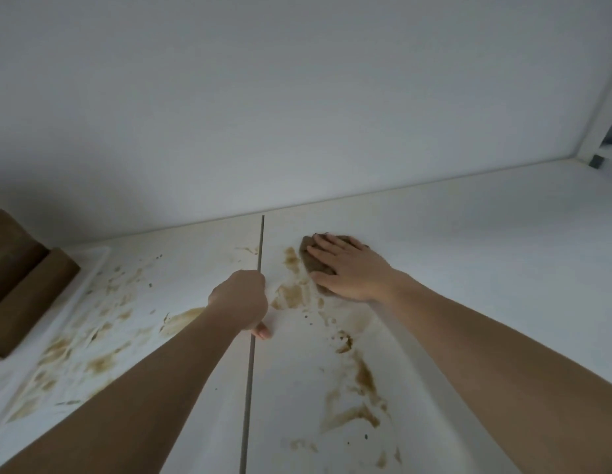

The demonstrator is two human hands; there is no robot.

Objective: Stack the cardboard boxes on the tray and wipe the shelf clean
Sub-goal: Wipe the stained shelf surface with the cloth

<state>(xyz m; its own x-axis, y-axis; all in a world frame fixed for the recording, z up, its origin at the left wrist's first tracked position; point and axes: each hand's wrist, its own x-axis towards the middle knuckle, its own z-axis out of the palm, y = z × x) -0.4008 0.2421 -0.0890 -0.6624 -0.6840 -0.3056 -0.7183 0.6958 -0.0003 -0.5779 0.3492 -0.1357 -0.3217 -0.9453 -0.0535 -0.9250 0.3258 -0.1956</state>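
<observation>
Two bare forearms reach in from the bottom edge over the white shelf [469, 234]. Fingers straight, the right hand [345, 268] presses a brown cloth [311, 260] flat near the back wall [297, 97], beside brown smears [291, 295]. Resting on the shelf's dark seam [253, 371], the left hand [241, 299] is curled into a fist, holding nothing visible. Cardboard boxes [27, 285] sit on the white tray [92, 265] at far left.
</observation>
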